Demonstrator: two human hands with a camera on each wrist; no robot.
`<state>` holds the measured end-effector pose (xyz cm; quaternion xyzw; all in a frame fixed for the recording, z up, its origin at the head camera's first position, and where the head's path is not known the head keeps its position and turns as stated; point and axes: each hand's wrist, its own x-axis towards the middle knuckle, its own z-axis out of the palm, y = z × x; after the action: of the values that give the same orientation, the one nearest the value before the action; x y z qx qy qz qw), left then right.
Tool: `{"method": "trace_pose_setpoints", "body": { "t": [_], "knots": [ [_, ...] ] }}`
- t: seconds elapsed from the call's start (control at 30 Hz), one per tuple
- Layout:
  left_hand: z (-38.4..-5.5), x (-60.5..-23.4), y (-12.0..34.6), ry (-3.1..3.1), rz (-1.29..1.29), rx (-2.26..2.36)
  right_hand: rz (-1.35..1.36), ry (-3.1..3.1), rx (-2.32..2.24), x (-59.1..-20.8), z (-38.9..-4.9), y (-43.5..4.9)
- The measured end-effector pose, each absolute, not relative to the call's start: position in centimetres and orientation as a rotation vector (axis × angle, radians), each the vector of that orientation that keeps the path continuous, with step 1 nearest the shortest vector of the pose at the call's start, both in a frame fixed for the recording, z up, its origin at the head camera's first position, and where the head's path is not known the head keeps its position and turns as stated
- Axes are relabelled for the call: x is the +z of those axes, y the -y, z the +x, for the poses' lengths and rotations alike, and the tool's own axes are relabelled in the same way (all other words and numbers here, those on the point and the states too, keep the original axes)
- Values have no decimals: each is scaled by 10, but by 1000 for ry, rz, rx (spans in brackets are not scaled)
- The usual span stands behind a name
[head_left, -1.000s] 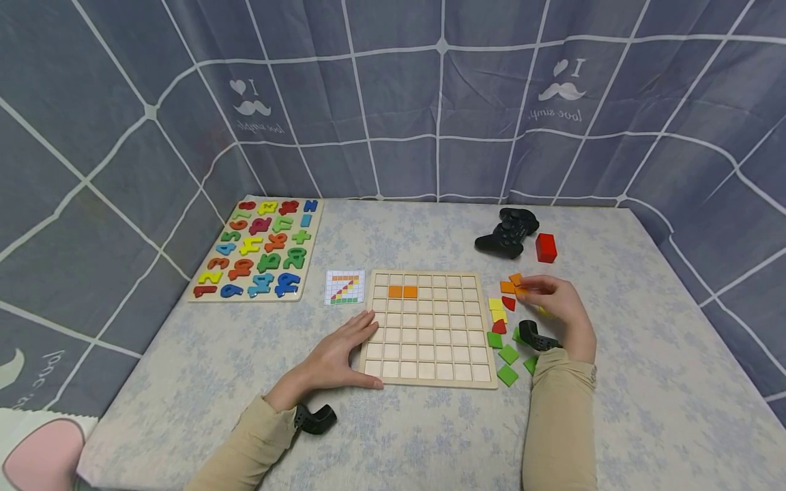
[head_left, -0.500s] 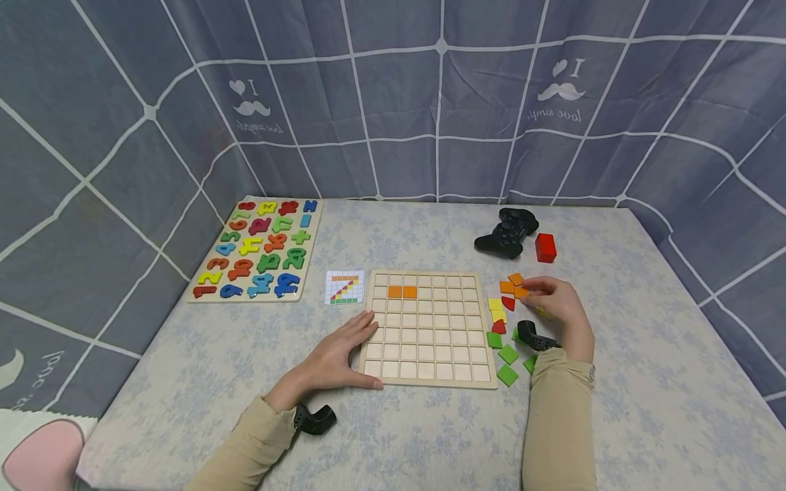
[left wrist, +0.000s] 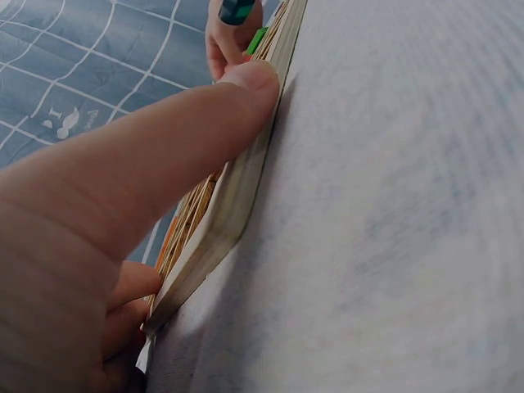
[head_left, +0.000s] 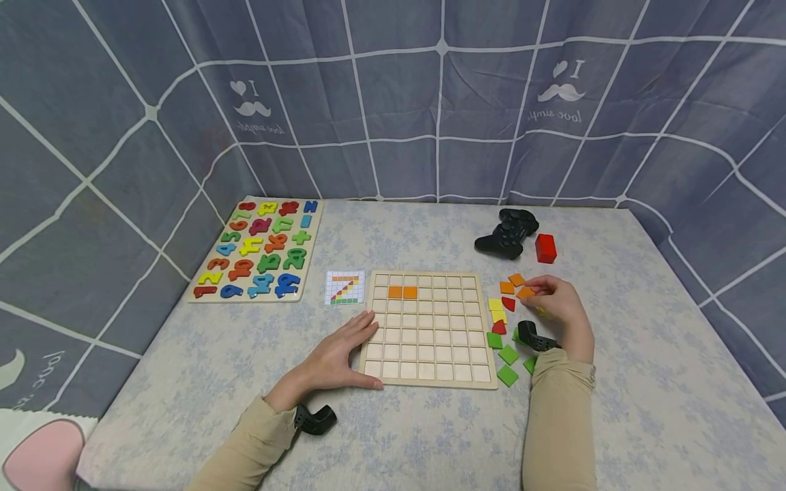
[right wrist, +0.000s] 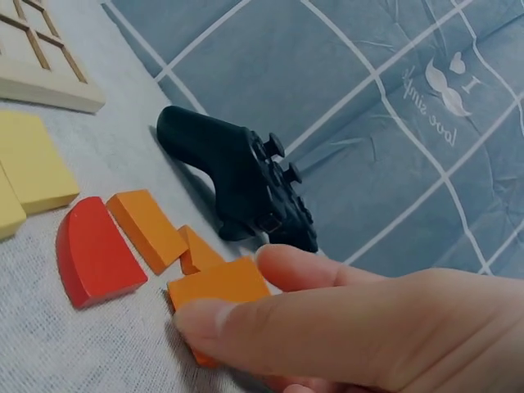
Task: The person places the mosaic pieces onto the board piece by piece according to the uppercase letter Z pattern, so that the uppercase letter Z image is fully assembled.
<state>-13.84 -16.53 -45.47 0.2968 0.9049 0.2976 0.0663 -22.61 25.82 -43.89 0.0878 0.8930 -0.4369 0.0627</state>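
My right hand (head_left: 560,304) pinches an orange square tile (right wrist: 221,281) between thumb and fingers, the tile tilted close over the table. Two more orange tiles (right wrist: 147,229) lie beside it, next to a red curved piece (right wrist: 97,258) and yellow tiles (right wrist: 37,164). At the left, my left hand (head_left: 338,351) rests against the gridded wooden board (head_left: 430,385), thumb along its front edge and straight fingers at its left side. Two orange tiles (head_left: 402,292) sit side by side in the board's second row.
Several green tiles (head_left: 507,354) lie right of the board. A pattern card (head_left: 344,287) is at its left, and a number puzzle board (head_left: 254,252) farther left. Behind the loose tiles are a black game controller (head_left: 508,234) and a red block (head_left: 546,248).
The orange tile in my right hand has shifted slightly right, away from the other orange tiles, and tilted. My left hand and the board have stayed in place.
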Motion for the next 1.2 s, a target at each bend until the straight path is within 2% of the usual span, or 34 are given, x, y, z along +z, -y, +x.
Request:
{"method": "trace_pose_setpoints", "body": {
  "t": [0.33,0.67,0.9,1.2],
  "knots": [
    [-138,-454,166,-2728,897,904,77,-2710,-1440,-419,-227,-244],
    [-138,-454,166,-2734,901,909,-219,-2690,-1423,-400,-239,-178],
    [-138,-454,166,-2727,901,895,-381,-2690,-1328,-407,-241,-132],
    [-139,-453,165,-2722,897,893,-386,-2693,-1227,-428,-243,-108]
  ]
}}
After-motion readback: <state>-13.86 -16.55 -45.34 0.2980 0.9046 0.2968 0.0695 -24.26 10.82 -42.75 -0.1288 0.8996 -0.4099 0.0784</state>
